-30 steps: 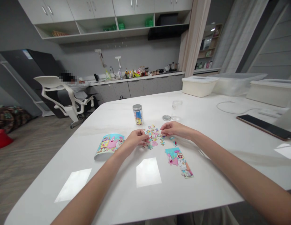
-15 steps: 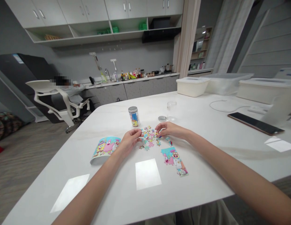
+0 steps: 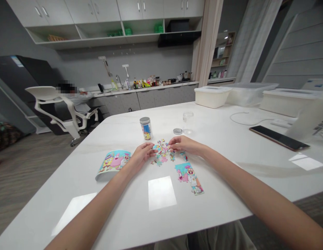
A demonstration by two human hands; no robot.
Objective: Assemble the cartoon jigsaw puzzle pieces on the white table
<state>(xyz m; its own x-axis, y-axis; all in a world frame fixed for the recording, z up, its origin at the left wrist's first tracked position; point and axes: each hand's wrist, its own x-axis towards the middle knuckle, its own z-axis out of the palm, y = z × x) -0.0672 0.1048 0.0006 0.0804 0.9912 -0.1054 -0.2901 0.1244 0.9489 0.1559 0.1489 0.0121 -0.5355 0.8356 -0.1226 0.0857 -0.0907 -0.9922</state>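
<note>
A loose pile of jigsaw puzzle pieces (image 3: 163, 152) lies in the middle of the white table (image 3: 119, 215). My left hand (image 3: 143, 154) rests at the pile's left edge, fingers curved and apart, with no piece visible in them. Over the right side of the pile, my right hand (image 3: 183, 144) has its fingertips drawn together on a puzzle piece, mostly hidden by the fingers. Nearer to me lies a joined section of puzzle (image 3: 189, 177) with cartoon figures. A curled picture sheet (image 3: 113, 163) with similar figures lies left of my left forearm.
Behind the pile stand a printed jar with a metal lid (image 3: 146, 128), a loose lid (image 3: 177, 131) and a clear jar (image 3: 188, 123). A phone (image 3: 278, 138), a white cable (image 3: 239, 121) and plastic boxes (image 3: 212, 97) occupy the right. A person sits in a white chair (image 3: 44, 100) far left.
The view has shifted slightly, so the tabletop things appear a little farther left. My right fingers have moved slightly over the pile; my left hand stays at its edge.
</note>
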